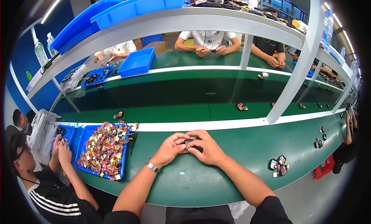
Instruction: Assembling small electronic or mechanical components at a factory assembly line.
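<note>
Over the green work surface, both of my hands meet around a small dark, blocky part, mostly covered by the fingers, so its kind does not show. My left hand, with a metal watch on its wrist, grips it from the left with thumb and fingertips. From the other side, the bent fingers and thumb of my right hand close on the same part. To the left of my hands stands a blue tray heaped with small red, yellow and white pieces.
A thin black tool lies beside the tray. Several small dark-and-red parts sit to the right. A white shelf post rises ahead, with blue bins on the shelf above. A co-worker sits close at left; others work across the belt.
</note>
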A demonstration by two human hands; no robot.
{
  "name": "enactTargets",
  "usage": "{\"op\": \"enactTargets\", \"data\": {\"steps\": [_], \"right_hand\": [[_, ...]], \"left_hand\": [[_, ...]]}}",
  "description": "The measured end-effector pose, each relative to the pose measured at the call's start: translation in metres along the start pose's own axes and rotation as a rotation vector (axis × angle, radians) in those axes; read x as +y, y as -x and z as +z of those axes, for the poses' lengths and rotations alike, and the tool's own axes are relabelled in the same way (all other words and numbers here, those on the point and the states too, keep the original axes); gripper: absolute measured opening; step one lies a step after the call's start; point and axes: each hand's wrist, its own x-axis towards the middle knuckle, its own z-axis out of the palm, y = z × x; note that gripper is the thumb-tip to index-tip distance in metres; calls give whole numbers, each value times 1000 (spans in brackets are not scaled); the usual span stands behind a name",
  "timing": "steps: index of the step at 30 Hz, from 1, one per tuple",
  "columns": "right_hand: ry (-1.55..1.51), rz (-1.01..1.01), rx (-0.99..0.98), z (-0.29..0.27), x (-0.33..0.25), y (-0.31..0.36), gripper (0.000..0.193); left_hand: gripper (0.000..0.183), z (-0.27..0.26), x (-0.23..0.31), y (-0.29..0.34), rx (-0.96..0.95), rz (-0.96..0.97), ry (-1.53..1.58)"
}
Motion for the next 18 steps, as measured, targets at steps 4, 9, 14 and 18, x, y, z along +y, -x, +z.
{"op": "enactTargets", "data": {"steps": [4,9,14,18], "right_hand": [[31,25,58,1,-4,1,11],[105,49,94,3,-6,2,11],[-11,102,132,5,-1,3,12],[-37,112,134,5,-2,3,11]], "left_hand": [[33,0,-1,0,23,2,26],[32,4,2,0,45,12,37],[21,-2,-3,1,56,6,11],[13,0,-2,1,68,11,-12]]}}
